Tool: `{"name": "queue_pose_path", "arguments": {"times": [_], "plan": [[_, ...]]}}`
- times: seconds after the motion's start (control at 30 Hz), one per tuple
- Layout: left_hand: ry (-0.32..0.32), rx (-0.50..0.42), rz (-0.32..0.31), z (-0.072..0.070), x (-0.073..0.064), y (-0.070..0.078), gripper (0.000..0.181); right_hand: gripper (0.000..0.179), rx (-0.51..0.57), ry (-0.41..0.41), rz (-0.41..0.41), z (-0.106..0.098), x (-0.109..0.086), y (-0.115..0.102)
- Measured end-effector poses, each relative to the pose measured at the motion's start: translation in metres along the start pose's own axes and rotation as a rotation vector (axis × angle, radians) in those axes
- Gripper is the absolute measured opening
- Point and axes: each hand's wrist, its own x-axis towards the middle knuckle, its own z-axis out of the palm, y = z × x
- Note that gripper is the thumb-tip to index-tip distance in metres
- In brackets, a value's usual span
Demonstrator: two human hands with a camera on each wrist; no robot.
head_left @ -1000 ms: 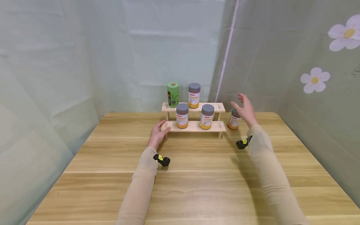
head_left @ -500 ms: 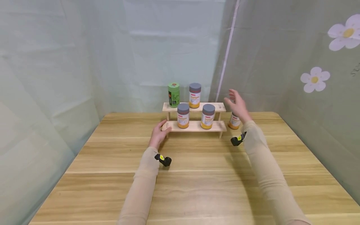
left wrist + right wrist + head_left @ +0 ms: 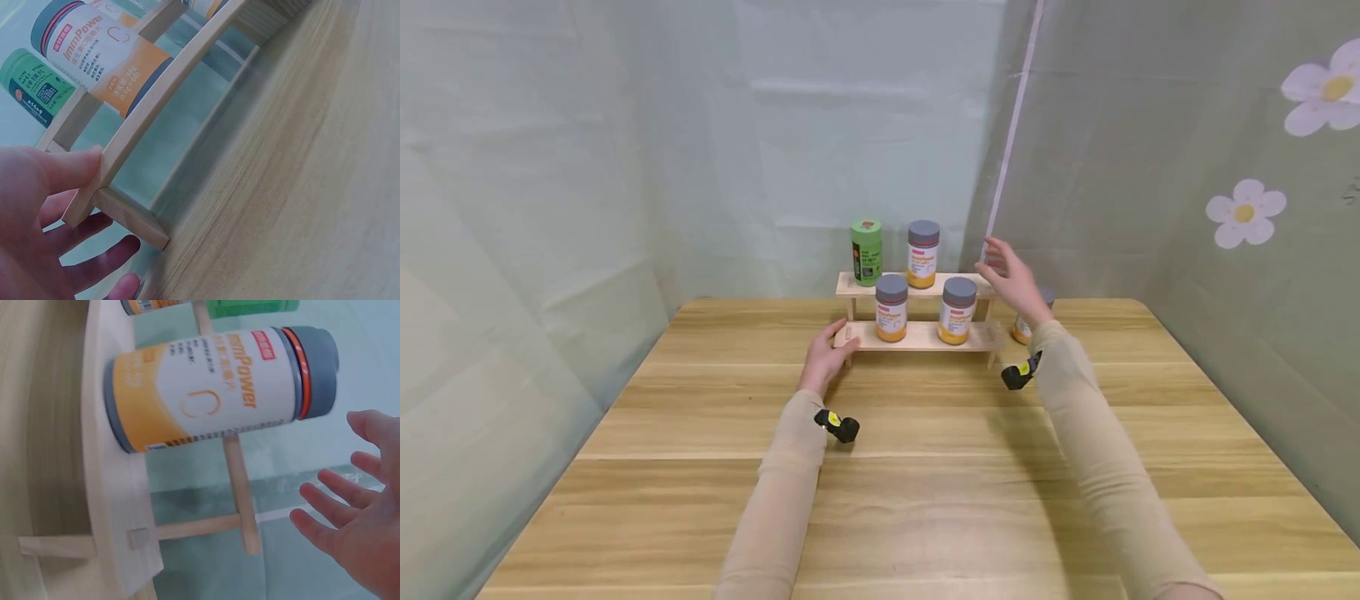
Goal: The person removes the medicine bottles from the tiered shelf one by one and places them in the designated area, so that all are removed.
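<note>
A two-tier wooden display stand [image 3: 917, 336] bears several supplement bottles. On its upper tier are a green bottle [image 3: 867, 254] and a grey-capped bottle [image 3: 922, 258]. Two more grey-capped bottles, a left one [image 3: 891, 310] and a right one [image 3: 957, 313], occupy the lower tier. My left hand [image 3: 824, 357] pinches the lower tier's left end, thumb [image 3: 72, 167] on the board and fingers below. Fingers apart and holding nothing, my right hand [image 3: 1017, 283] hovers by the upper tier's right end, near the grey cap [image 3: 315, 372] in the right wrist view.
Another grey-capped bottle [image 3: 1022, 331] stands on the wooden table [image 3: 917, 467] right of the stand, partly hidden behind my right hand and wrist. Pale cloth curtains [image 3: 805, 125] surround the table's back and sides.
My right hand has moved left, from above the bottle on the table to the right end of the stand. The left hand keeps its hold on the stand, and the bottles stay put.
</note>
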Motion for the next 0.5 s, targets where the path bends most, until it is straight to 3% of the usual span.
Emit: {"name": "queue_pose_path", "arguments": {"times": [0.5], "plan": [[0.006,-0.02,0.018,0.002,-0.002,0.0,0.059,0.062,-0.045,-0.074,-0.008,0.014,0.009,-0.004]]}}
